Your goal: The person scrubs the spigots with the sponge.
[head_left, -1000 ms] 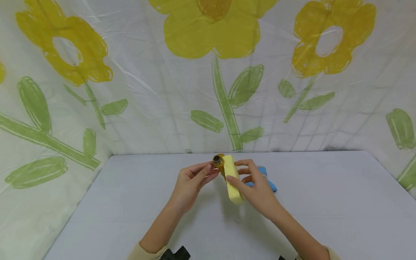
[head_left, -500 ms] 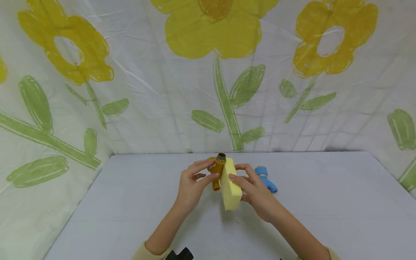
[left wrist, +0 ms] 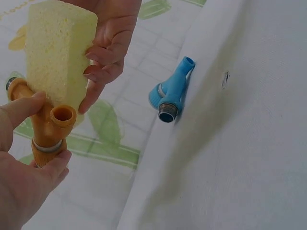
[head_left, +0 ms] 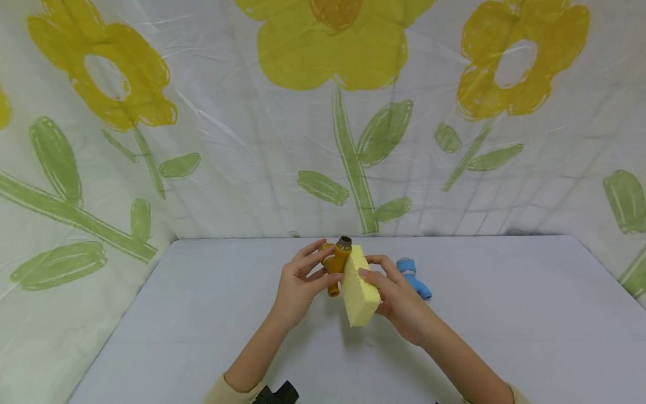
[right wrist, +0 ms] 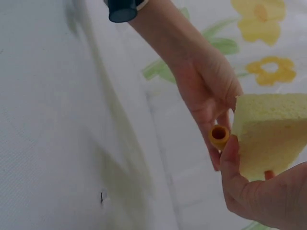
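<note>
My left hand (head_left: 295,292) holds an orange plastic tap (head_left: 340,259), its threaded metal end pointing up. Thumb and fingers grip it from the left; the left wrist view shows its round spout opening and the ribbed knob with a pale ring. In my right hand (head_left: 406,308) is a pale yellow sponge block (head_left: 359,300), pinched between thumb and fingers. One face of the sponge (left wrist: 50,52) lies against the tap (left wrist: 50,124). Both things are up off the table. The sponge hides part of the tap in the right wrist view.
A blue tap (head_left: 415,283) with a metal threaded end lies on the white table (head_left: 202,320), behind and right of my right hand. A sheet with painted yellow flowers (head_left: 328,56) hangs behind the table's far edge. A small dark mark (left wrist: 226,80) shows on the tabletop.
My left hand has turned the orange tap so its threaded end points up rather than toward me. The sponge has tilted against it in my right hand. The blue tap stays put.
</note>
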Demonstrator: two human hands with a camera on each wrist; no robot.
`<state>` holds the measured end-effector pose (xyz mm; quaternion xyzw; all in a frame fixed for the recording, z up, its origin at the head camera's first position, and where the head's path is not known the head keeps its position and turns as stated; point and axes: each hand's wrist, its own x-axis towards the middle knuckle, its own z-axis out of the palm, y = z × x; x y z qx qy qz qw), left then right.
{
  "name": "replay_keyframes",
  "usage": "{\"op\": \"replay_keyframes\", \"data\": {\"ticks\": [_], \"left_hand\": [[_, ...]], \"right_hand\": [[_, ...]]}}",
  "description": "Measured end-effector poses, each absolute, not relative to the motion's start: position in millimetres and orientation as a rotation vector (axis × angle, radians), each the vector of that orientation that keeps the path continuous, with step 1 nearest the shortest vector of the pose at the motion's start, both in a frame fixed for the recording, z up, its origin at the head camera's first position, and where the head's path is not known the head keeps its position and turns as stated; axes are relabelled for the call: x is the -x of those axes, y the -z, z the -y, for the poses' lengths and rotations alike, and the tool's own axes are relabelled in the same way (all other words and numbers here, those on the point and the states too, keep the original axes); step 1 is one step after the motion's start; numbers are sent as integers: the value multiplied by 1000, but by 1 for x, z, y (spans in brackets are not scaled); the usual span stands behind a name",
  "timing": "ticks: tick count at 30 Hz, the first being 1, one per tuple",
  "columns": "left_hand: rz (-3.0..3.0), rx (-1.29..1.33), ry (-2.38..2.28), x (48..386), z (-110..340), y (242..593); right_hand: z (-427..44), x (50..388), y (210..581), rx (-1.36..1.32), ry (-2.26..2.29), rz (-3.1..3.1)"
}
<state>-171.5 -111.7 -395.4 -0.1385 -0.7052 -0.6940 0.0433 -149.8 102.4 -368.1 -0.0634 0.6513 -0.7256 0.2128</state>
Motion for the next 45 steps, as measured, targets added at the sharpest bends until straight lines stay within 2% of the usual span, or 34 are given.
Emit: {"op": "replay_keyframes", "data": {"ticks": [45], "left_hand": [[2200,509,2192,174,112,396]], "right_hand": [[-117,154,357,182,2143,-1833]]}}
